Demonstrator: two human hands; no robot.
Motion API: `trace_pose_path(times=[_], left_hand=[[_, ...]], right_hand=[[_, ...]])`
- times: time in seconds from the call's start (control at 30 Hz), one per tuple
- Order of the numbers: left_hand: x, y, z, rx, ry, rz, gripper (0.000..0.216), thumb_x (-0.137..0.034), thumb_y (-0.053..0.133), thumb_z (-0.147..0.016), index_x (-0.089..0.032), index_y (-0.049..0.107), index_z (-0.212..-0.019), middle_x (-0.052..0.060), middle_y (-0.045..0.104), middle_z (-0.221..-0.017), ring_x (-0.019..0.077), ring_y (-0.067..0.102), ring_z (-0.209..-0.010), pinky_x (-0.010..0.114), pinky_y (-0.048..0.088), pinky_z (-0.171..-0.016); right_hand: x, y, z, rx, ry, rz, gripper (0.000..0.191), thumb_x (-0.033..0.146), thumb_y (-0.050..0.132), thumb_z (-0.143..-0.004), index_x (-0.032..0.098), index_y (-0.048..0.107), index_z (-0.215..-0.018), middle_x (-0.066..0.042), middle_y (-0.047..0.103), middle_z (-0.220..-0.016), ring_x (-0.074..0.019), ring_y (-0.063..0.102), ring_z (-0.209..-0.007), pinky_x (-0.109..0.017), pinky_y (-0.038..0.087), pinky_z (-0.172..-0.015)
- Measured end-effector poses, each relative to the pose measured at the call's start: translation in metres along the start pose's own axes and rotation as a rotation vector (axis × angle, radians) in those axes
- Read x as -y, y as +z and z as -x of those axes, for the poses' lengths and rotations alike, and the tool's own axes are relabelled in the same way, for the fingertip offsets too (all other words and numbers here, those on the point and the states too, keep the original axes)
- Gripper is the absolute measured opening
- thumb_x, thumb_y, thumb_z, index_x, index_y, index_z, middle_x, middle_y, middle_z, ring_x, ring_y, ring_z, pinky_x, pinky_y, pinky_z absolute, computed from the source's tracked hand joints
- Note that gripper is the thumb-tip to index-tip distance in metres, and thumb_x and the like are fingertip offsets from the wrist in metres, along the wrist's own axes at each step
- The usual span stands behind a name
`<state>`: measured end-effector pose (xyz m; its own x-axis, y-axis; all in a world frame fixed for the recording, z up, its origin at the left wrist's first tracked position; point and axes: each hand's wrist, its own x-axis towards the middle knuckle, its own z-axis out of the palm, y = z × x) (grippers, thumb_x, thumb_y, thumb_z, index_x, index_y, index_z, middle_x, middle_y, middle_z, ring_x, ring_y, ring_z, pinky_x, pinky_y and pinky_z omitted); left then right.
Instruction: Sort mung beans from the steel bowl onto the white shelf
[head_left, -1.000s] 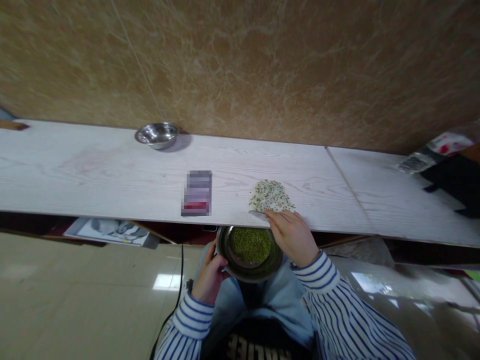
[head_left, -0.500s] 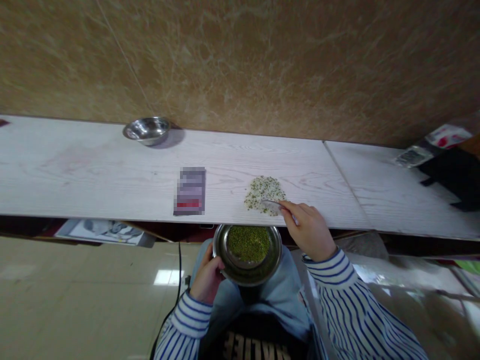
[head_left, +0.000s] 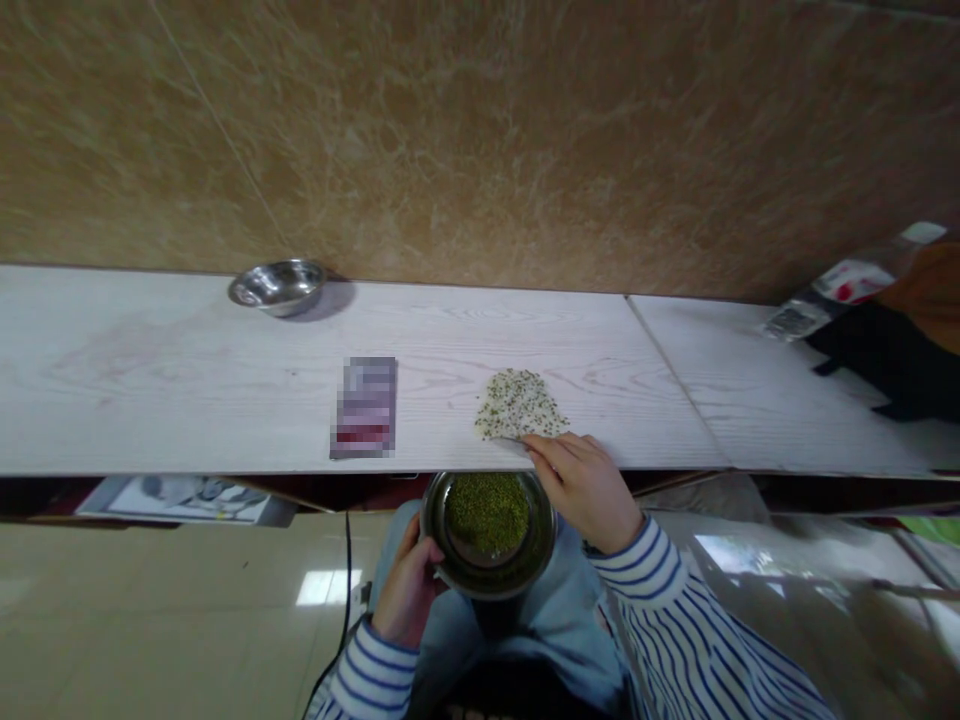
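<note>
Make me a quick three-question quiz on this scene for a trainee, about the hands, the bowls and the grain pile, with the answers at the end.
1. Fill the gap: the grain pile on the counter mixes white with ____.
2. True or false: the left hand holds the lower bowl, while the right hand is at the near side of the pile.
3. Which is nearest the wall? a) the grain pile b) the left hand c) the upper bowl

Key: 1. green; 2. true; 3. c
</note>
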<state>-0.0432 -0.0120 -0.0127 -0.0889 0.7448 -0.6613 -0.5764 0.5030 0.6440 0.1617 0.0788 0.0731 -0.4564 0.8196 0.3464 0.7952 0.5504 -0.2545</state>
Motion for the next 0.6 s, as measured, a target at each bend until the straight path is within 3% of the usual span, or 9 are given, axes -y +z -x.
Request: trace_pose_path(times=[0.2,0.43,0.6], left_hand=[[0.004,0.002,-0.004,-0.021,-0.014,-0.02,0.059,-0.012,0.052,-0.058,-0.026,0.051,-0.116,-0.004,0.06,-0.073,0.0126,0.05,-0.059,0.026,0.042,-0.052],[0.002,0.001,-0.004,-0.022,-0.014,-0.012,0.062,-0.012,0.053,-0.058,-0.027,0.05,-0.118,-0.002,0.062,-0.078,0.014,0.053,-0.062,0.027,0.043,-0.052],[0.001,0.0,-0.005,-0.037,-0.027,-0.017,0.062,-0.011,0.051,-0.058,-0.027,0.049,-0.118,-0.001,0.061,-0.079,0.0145,0.053,-0.062,0.028,0.043,-0.053]], right_hand=[[0.001,0.006,-0.013,0.044,-0.006,0.045,0.024,0.021,0.045,-0.091,0.021,0.06,-0.11,-0.004,0.068,-0.086,-0.0163,0.058,-0.083,-0.03,0.037,-0.076],[-0.007,0.008,-0.016,-0.007,0.031,0.016,0.024,0.022,0.045,-0.091,0.02,0.059,-0.11,-0.005,0.068,-0.09,-0.0177,0.059,-0.085,-0.032,0.039,-0.078],[0.02,0.015,-0.017,-0.012,-0.016,-0.039,0.025,0.022,0.043,-0.091,0.018,0.059,-0.11,-0.006,0.068,-0.089,-0.017,0.059,-0.084,-0.031,0.04,-0.082]])
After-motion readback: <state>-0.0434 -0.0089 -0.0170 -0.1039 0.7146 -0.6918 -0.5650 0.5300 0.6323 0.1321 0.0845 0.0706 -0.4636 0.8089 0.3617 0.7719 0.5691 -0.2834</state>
